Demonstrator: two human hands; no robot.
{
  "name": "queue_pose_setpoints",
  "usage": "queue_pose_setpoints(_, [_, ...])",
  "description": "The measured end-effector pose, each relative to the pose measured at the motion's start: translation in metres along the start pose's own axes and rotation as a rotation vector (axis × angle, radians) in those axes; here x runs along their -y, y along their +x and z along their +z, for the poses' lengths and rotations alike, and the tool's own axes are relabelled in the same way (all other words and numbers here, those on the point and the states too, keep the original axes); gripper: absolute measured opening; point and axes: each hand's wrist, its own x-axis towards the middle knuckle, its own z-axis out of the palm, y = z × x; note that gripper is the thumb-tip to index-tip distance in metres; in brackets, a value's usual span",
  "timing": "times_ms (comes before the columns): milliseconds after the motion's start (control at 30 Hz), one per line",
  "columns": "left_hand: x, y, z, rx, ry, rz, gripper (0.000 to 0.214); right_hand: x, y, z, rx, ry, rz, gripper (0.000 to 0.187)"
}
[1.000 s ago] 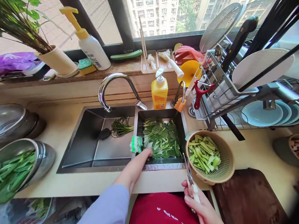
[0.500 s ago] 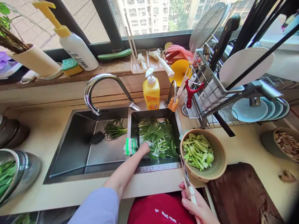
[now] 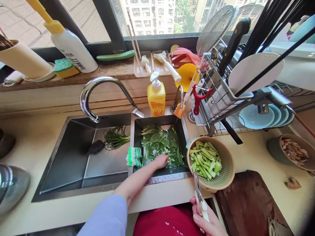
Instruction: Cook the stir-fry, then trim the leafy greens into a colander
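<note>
My left hand (image 3: 161, 161) reaches into the right sink basin, low over wet leafy greens (image 3: 162, 141) lying in water. Its fingers are curled down among the leaves, and what they close on is hidden. In my right hand (image 3: 205, 218) is a pair of kitchen scissors (image 3: 199, 193) with white handles, blades pointing up and away from me. The blade tips stand in front of the near left rim of a beige colander (image 3: 230, 172). Cut pale green stalks (image 3: 205, 160) fill much of that colander.
A green-and-white sponge (image 3: 134, 156) sits on the basin divider. The left basin (image 3: 66, 164) holds thin green stems (image 3: 116, 137) and a dark scrubber (image 3: 96, 147). A cutting board (image 3: 248, 200) with a cleaver (image 3: 278, 227) lies right, below a dish rack (image 3: 209, 95).
My left hand has moved right and slightly forward out of the leaves, showing more of its curled fingers. My right hand still holds the scissors. The view has shifted a little.
</note>
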Motion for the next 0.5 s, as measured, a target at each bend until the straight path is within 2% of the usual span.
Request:
queue_pose_setpoints(67, [0.003, -0.014, -0.022, -0.042, 0.0, 0.021, 0.013, 0.0, 0.002, 0.0, -0.007, 0.014, 0.013, 0.049])
queue_pose_setpoints(167, [-0.002, -0.033, -0.065, -0.153, -0.054, 0.067, 0.019, 0.002, 0.007, 0.002, 0.013, 0.02, 0.035, 0.05])
queue_pose_setpoints(233, [-0.008, -0.04, -0.093, -0.284, -0.149, 0.129, 0.012, 0.004, 0.011, 0.004, 0.043, 0.009, 0.034, 0.05])
queue_pose_setpoints(300, [-0.012, -0.042, -0.113, -0.456, -0.244, 0.161, 0.005, 0.005, 0.014, 0.006, 0.07, -0.003, 0.026, 0.05])
queue_pose_setpoints(367, [-0.01, -0.04, -0.119, -0.584, -0.287, 0.096, 0.007, 0.003, 0.016, 0.006, 0.085, -0.015, 0.019, 0.052])
queue_pose_setpoints(400, [-0.006, -0.037, -0.117, -0.589, -0.273, 0.012, 0.009, 0.002, 0.017, 0.006, 0.087, -0.02, 0.014, 0.052])
queue_pose_setpoints(433, [-0.002, -0.033, -0.112, -0.547, -0.238, -0.091, 0.012, 0.0, 0.017, 0.005, 0.085, -0.023, 0.008, 0.053])
queue_pose_setpoints(500, [0.007, -0.025, -0.092, -0.385, -0.143, -0.292, 0.019, -0.003, 0.017, 0.003, 0.073, -0.03, -0.004, 0.052])
